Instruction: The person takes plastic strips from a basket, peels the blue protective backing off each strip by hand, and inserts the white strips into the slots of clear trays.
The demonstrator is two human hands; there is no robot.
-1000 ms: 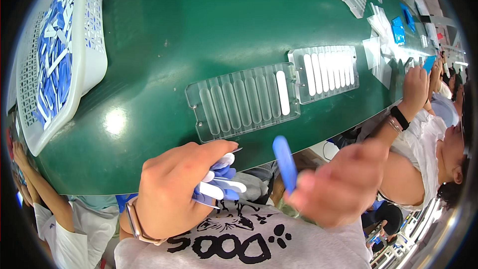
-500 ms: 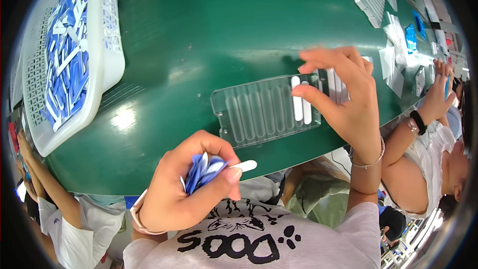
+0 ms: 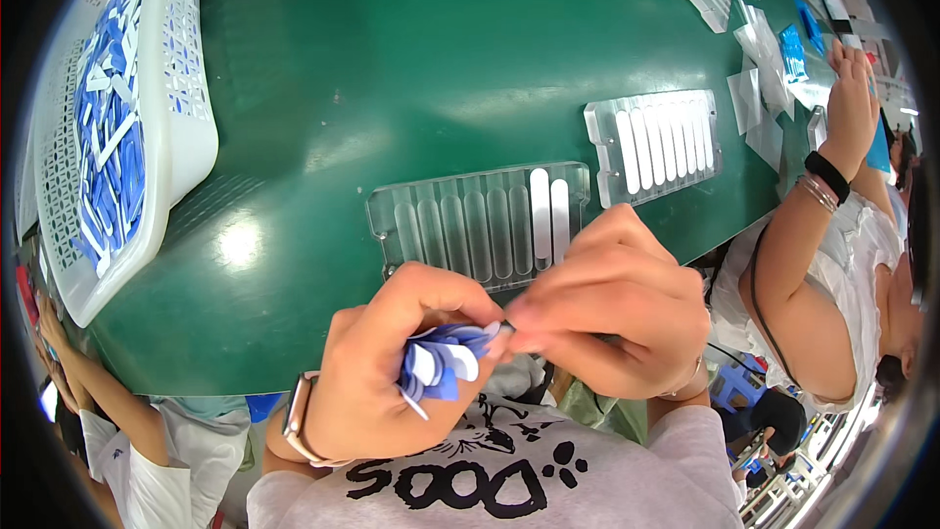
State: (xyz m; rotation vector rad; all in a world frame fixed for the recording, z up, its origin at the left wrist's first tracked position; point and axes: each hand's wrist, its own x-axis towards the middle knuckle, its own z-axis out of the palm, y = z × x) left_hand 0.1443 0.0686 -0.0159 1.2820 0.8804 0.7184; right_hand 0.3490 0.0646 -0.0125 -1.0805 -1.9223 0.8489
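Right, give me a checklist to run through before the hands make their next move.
1. Left hand supplied: ok, it holds a blue and white bundle of strips.
2. Right hand holding a strip: cannot tell, the spot at its fingers is blurred.
3. Nearer tray has bare slots: ok, those left of its two white strips.
4. Those two level with each other: not ok, the left one's far end reaches higher in the view.
5. Nearer tray's near right corner visible: not ok, the right hand hides it.
6. Basket stocked: ok, many blue and white pieces lie in it.
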